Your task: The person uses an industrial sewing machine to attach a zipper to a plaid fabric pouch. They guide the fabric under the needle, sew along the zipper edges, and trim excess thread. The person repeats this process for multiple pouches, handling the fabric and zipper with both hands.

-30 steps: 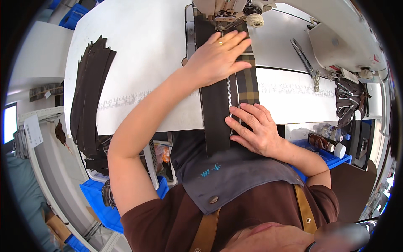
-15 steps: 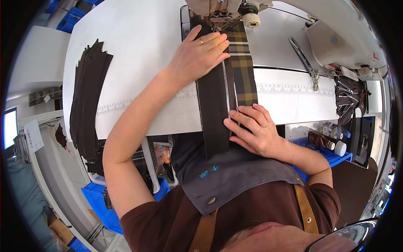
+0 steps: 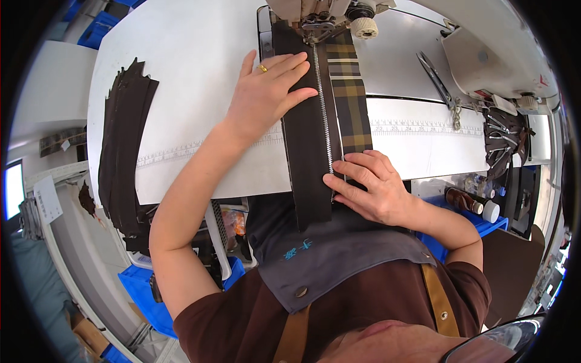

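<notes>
A dark brown fabric strip runs from the sewing machine's presser foot down over the table's front edge. Along its right side lies a metal zipper, and beneath shows plaid fabric. My left hand rests flat on the strip's left part, just below the presser foot, fingers stretched and thumb apart. Near the table edge, my right hand has thumb and fingertips at the zipper's lower end, pinching the strip's edge there. The needle's tip is too small to make out.
A pile of dark fabric strips lies at the table's left. Right of the machine are metal tweezers or snips and a bundle of zippers. A printed ruler crosses the white table. Blue bins stand below.
My left hand has slid left and slightly down off the zipper, baring its upper stretch. My right hand stays almost where it was on the strip.
</notes>
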A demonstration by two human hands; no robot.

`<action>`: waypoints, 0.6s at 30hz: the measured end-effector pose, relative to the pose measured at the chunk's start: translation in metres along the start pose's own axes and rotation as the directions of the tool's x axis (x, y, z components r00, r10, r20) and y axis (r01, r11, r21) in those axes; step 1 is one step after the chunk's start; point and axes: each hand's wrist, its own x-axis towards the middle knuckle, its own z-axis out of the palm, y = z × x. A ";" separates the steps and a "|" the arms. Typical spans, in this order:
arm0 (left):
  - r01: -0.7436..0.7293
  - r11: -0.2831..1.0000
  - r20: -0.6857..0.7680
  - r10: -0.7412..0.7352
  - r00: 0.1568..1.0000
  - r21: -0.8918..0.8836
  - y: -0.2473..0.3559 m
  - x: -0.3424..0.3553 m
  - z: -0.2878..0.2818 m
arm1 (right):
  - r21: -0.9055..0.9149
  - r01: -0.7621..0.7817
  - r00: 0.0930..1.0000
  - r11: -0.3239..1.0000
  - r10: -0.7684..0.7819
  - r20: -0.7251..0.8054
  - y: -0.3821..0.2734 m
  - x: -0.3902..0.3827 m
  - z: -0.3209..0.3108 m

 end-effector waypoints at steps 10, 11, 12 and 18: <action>-0.029 0.999 0.009 0.028 1.000 0.026 -0.007 0.009 -0.012 | 0.009 0.106 0.994 0.994 -0.105 -0.028 0.008 0.007 0.000; -0.030 0.999 0.010 0.029 1.000 0.019 -0.008 0.009 -0.012 | 0.009 0.108 0.994 0.994 -0.108 -0.029 0.008 0.007 0.000; -0.020 1.000 0.020 0.020 1.000 -0.003 -0.009 0.010 -0.013 | 0.010 0.110 0.993 0.994 -0.110 -0.032 0.008 0.008 -0.001; -0.006 0.999 0.047 0.008 0.999 -0.046 -0.015 0.016 -0.015 | 0.038 0.078 0.997 0.996 -0.077 -0.027 0.009 0.015 -0.004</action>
